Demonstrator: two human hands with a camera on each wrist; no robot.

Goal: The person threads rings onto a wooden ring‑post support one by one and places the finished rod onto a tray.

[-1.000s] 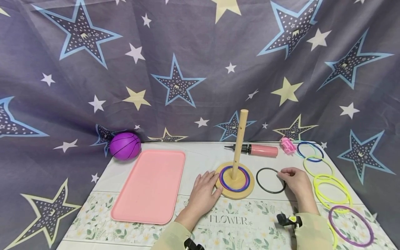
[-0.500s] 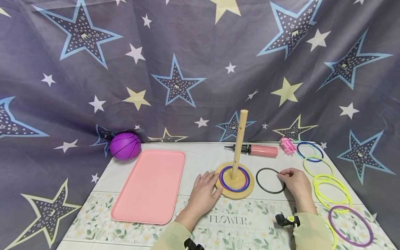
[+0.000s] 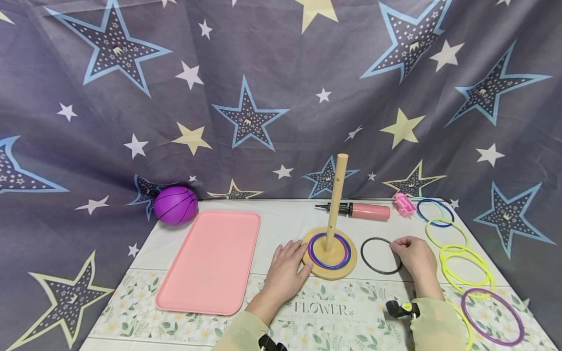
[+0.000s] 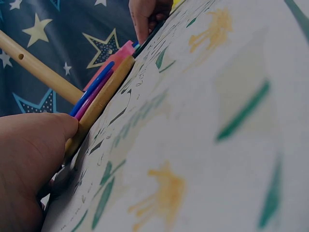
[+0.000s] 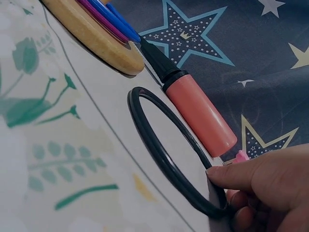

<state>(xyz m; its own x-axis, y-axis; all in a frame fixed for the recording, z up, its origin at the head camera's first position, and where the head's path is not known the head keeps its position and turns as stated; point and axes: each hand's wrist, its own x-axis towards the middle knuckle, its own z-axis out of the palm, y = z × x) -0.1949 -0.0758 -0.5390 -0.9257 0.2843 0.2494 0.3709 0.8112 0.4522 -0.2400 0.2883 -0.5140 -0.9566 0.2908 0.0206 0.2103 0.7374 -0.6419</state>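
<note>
right hand (image 5: pixel 270 188) pinches black ring (image 5: pixel 164 154), wrist view only | left hand (image 3: pixel 285 273) flat against wooden base (image 3: pixel 329 265)

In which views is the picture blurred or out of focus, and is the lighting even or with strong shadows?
Head view: sharp, evenly lit, only soft shadows; the table edges bend slightly from the wide lens. Left wrist view: the left hand and the near cloth are blurred, and the picture is rather dim. Right wrist view: the black ring and pink pump are fairly clear, the near cloth is soft.
</note>
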